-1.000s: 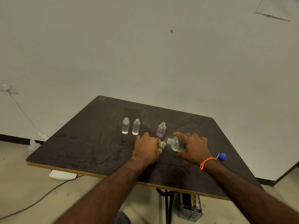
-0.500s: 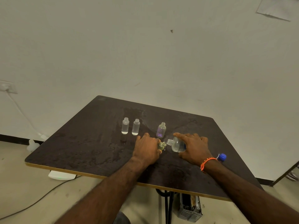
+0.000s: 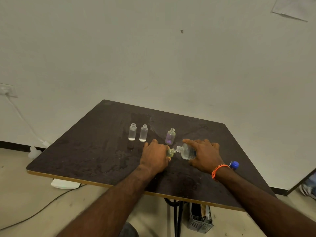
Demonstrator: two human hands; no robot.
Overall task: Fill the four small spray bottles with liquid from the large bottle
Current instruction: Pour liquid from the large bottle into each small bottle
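My right hand (image 3: 204, 154) grips the large clear bottle (image 3: 187, 152), tipped on its side with its open neck pointing left. The neck meets the mouth of a small yellowish spray bottle (image 3: 170, 152), which my left hand (image 3: 154, 157) holds and mostly hides. Two clear small bottles (image 3: 132, 134) (image 3: 143, 133) stand upright and uncapped at the back left. A purple-tinted small bottle (image 3: 170, 137) stands uncapped just behind my hands.
The dark tabletop (image 3: 95, 151) looks wet in patches. A blue cap (image 3: 234, 164) lies by my right wrist near the table's right edge. On the floor are a cable, a white device (image 3: 64, 184) and a grey basket (image 3: 200, 218).
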